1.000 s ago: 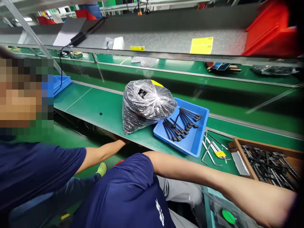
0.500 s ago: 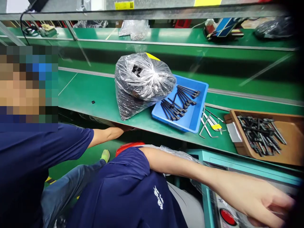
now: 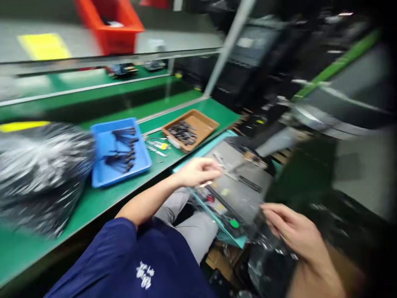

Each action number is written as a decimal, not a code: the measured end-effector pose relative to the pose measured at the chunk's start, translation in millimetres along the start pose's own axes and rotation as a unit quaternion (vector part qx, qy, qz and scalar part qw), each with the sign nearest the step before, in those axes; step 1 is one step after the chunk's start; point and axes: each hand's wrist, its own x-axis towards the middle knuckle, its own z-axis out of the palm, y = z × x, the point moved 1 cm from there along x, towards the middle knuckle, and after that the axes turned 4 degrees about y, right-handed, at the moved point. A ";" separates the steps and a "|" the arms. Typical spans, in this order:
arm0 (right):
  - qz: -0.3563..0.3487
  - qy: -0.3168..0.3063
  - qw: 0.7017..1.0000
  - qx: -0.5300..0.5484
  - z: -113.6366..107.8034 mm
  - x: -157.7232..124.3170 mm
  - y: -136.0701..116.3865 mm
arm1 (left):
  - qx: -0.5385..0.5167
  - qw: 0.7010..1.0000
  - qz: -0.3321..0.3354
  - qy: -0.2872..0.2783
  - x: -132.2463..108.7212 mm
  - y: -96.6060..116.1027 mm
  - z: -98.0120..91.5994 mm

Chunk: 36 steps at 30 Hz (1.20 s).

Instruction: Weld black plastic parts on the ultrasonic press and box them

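Observation:
The whole view is smeared by motion. My left hand [image 3: 198, 171] reaches over a grey machine top with a teal frame [image 3: 238, 186]. Its fingers are curled, pinching something small and pale that I cannot make out. My right hand [image 3: 290, 231] is lower right, with its fingertips closed on the edge of a clear plastic bag [image 3: 266, 252] hanging beside the machine. A red button [image 3: 211, 198] and a green button [image 3: 234, 223] sit on the machine's front, between my hands.
On the green bench [image 3: 93, 203] are a large shiny bag of black parts [image 3: 40, 174], a blue tray [image 3: 105, 178] of black hex keys, loose keys [image 3: 156, 145] and a brown tray [image 3: 203, 124] of black parts. A red bin [image 3: 108, 25] sits on the upper shelf.
My view has swung sharply right, and the neighbouring person is out of sight. My left hand has moved up over the machine top, and my right hand has come into view on the plastic bag.

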 end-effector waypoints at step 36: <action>0.273 0.158 0.931 0.182 -82.6 149.6 154.5 | 0.277 0.958 -0.068 -0.037 349.5 -112.6 43.7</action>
